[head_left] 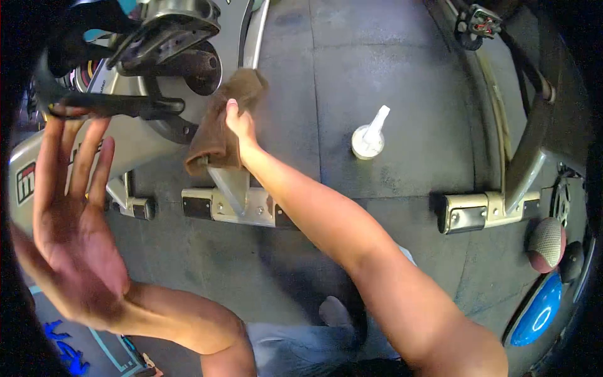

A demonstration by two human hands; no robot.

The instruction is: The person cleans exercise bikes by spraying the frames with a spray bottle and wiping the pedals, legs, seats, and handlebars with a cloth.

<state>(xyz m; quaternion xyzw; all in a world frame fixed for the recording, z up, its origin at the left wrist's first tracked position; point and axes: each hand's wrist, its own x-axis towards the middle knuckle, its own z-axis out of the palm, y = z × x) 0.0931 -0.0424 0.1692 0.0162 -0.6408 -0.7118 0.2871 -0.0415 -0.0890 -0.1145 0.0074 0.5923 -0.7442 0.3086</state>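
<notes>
My right hand (240,122) is closed on a brown cloth (217,129), which lies against the sloping frame of an exercise machine. The cloth wraps partly round the frame, above its metal foot (233,204). On the left, my left hand (81,226) is raised with the palm in view and the fingers stretched upward. Its fingertips reach a black bar (119,103) on the machine and are partly hidden there. Above that bar is a metal pedal-like part (169,31).
A white bottle (369,139) stands on the dark rubber floor (389,69). Another machine foot (480,212) is at right, near a textured ball (545,246) and a blue balance dome (537,311). My own knees and a shoe show at the bottom.
</notes>
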